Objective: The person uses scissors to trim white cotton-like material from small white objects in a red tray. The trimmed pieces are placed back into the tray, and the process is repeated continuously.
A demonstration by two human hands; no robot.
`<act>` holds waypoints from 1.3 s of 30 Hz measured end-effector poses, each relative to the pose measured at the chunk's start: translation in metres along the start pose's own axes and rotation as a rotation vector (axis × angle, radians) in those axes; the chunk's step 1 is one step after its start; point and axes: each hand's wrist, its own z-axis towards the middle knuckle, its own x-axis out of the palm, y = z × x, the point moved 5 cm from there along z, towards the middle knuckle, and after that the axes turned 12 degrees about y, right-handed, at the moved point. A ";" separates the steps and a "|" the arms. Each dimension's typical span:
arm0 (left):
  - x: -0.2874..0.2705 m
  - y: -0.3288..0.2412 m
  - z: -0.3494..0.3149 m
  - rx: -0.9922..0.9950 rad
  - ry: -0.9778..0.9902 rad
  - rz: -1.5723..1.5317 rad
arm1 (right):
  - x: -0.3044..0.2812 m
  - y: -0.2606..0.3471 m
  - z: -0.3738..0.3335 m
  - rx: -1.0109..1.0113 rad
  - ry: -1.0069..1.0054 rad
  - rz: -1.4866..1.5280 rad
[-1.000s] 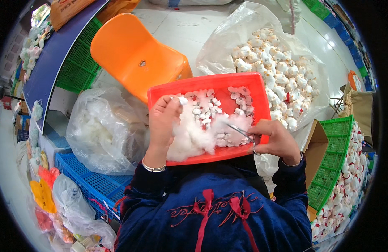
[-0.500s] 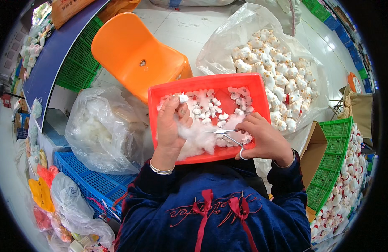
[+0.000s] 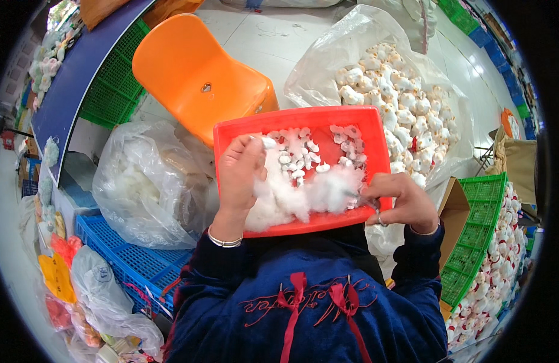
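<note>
My left hand [image 3: 240, 175] is over the left side of a red plastic tray [image 3: 297, 114], fingertips pinched on a small white fabric piece [image 3: 268, 143]. My right hand [image 3: 406, 202] is at the tray's right front edge, closed around metal scissor-handled forceps [image 3: 381, 222]. A tuft of white stuffing [image 3: 332, 190] hides their tips. More loose stuffing [image 3: 270, 206] lies in the tray's front left, beside my left wrist. Behind it in the tray are several small white puffy pieces [image 3: 306, 158] and a cluster of flatter ones [image 3: 347, 139] at the right.
An orange chair [image 3: 201, 85] stands beyond the tray. To the left are a clear bag of stuffing [image 3: 143, 181] and a blue crate [image 3: 131, 260]. At the right sit a bag of white plush pieces [image 3: 406, 109], a cardboard box [image 3: 455, 212] and a green crate [image 3: 476, 236].
My right hand has moved a little right and nearer me, with the forceps now deep in stuffing. The stuffing tuft has shifted right. My left hand has turned slightly, still pinching the white piece.
</note>
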 end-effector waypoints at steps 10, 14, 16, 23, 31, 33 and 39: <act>0.039 0.009 -0.016 -0.013 0.138 0.470 | 0.006 0.013 0.012 0.174 -0.086 -0.323; 0.038 0.008 -0.017 -0.001 0.168 0.503 | 0.006 0.014 0.012 0.173 -0.102 -0.336; 0.038 0.008 -0.018 0.007 0.177 0.511 | 0.007 0.015 0.012 0.211 -0.081 -0.322; 0.040 0.004 -0.022 -0.062 0.212 0.471 | 0.009 0.018 0.010 0.184 -0.041 -0.291; 0.044 0.004 -0.025 0.036 0.186 0.485 | 0.008 0.018 0.008 0.200 -0.004 -0.277; 0.047 0.005 -0.026 0.073 0.204 0.548 | 0.008 0.017 0.007 0.176 -0.012 -0.304; 0.041 0.010 -0.027 -0.045 0.191 0.412 | 0.008 0.017 0.009 0.172 -0.038 -0.208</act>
